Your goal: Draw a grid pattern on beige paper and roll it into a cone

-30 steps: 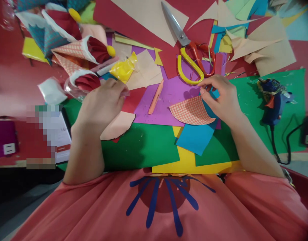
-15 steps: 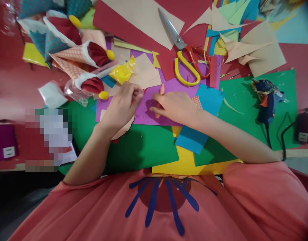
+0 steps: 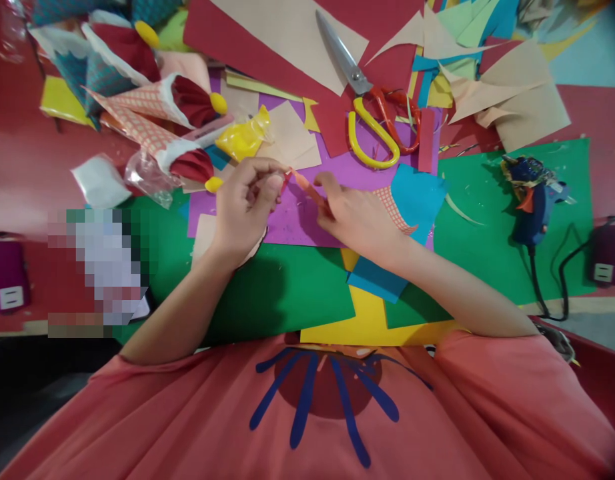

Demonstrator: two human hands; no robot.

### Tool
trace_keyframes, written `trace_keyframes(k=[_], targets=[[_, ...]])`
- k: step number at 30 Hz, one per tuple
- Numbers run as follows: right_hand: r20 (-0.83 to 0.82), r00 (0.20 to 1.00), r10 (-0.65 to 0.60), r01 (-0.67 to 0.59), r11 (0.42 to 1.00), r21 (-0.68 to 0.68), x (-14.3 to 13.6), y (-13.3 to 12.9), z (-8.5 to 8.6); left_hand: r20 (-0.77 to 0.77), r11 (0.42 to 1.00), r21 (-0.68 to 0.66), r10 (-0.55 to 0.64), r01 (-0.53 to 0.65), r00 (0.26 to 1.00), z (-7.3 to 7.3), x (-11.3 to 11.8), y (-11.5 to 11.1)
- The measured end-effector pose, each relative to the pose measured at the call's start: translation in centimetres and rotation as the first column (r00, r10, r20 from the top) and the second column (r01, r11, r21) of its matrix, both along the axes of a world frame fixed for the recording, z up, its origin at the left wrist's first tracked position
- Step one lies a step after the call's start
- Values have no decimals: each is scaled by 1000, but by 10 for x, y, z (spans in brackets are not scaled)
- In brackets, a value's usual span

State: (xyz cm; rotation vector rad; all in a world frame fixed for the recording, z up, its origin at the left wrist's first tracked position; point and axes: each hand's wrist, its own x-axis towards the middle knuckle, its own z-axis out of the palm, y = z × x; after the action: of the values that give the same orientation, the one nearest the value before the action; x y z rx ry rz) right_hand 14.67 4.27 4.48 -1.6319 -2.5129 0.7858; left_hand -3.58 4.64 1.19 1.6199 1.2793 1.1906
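Observation:
My left hand is closed in a pinch on a small red piece, mostly hidden by the fingers. Facing it, my right hand grips a slim orange object with a narrow tip; its exact kind is unclear. That tip points at the red piece and is at or very near it. Both hands are above a purple sheet. Partly under my left wrist lies a beige cutout with a dark edge. Beside my right hand is an orange checked piece on blue paper.
Large scissors with yellow and red handles lie beyond the hands. A corded blue glue gun rests on green sheet at right. Checked cones and a yellow bundle are at left, paper scraps at back right.
My right hand has picked up the orange object from the purple sheet and turned its tip toward my left hand. The red piece now shows more clearly at my left fingertips.

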Motion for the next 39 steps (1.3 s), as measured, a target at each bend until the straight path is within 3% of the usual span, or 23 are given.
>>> trace_keyframes(k=[5, 9, 14, 20, 27, 35, 39], targets=[[-394, 917, -61, 110, 989, 102, 39, -7, 15, 142, 992, -117, 71, -54, 987, 0, 4, -3], [-569, 816, -97, 145, 989, 40, 68, -17, 8, 261, 969, -234, -18, 81, 965, -1, 11, -8], [-608, 781, -139, 174, 985, -1, 78, -27, -5, 239, 927, -330, -99, 176, 966, 4, 19, -16], [-600, 798, -55, 96, 995, 37, 74, -28, -5, 300, 884, -365, -185, 291, 936, 5, 27, -22], [-608, 794, 4, 13, 1000, 23, 64, -29, -6, 277, 870, -272, -339, 412, 899, 1, 35, -33], [-595, 804, 18, -29, 1000, -9, 59, -39, -11, 316, 856, -248, -370, 453, 874, 1, 41, -40], [-575, 818, 28, -23, 1000, 16, 63, -27, 1, 267, 905, -182, -330, 383, 906, 5, 28, -32]])
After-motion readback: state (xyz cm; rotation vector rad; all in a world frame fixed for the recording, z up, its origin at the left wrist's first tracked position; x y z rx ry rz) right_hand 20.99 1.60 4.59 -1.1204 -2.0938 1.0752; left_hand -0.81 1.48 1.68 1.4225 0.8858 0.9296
